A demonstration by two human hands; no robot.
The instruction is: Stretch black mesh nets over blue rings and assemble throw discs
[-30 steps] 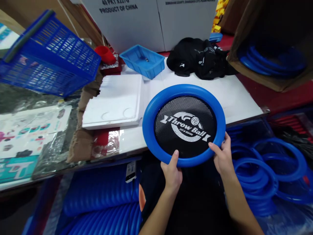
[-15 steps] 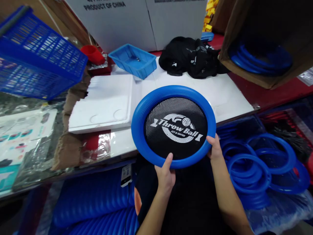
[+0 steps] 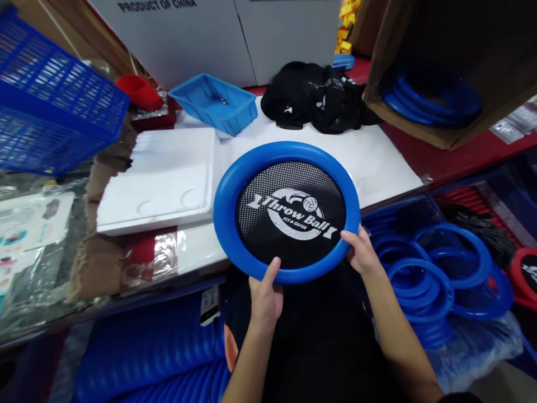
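Ahead of the left grip [image 3: 265,296] and the right grip [image 3: 363,252], the white-topped counter [image 3: 373,168] is stretching away, a pale printed carton [image 3: 188,45] standing at its far side. Beyond the right grip, an open brown carton [image 3: 444,134] is holding piled blue hoops [image 3: 419,109], its depths staying too dark to read. Far out beyond the left grip, a blue slatted basket [image 3: 54,101] is leaning, its inside hiding from view. Ridged blue stacks [image 3: 138,347] are lying left of the left grip and below it; loose blue rings [image 3: 434,316] are crowding the right grip's outer side. Forward and left of the left grip, a white foam slab [image 3: 159,173] is lying flat. The throw disc [image 3: 291,212] is tilting between both grips, blocking sight of the counter's near edge; each grip is pinching its rim, thumb on top. Straight beyond, black fabric [image 3: 314,98] is lying crumpled; to its left, a light-blue tray [image 3: 205,103] is holding a small metallic piece [image 3: 224,101], and a red cup [image 3: 140,92] is sitting farther left.
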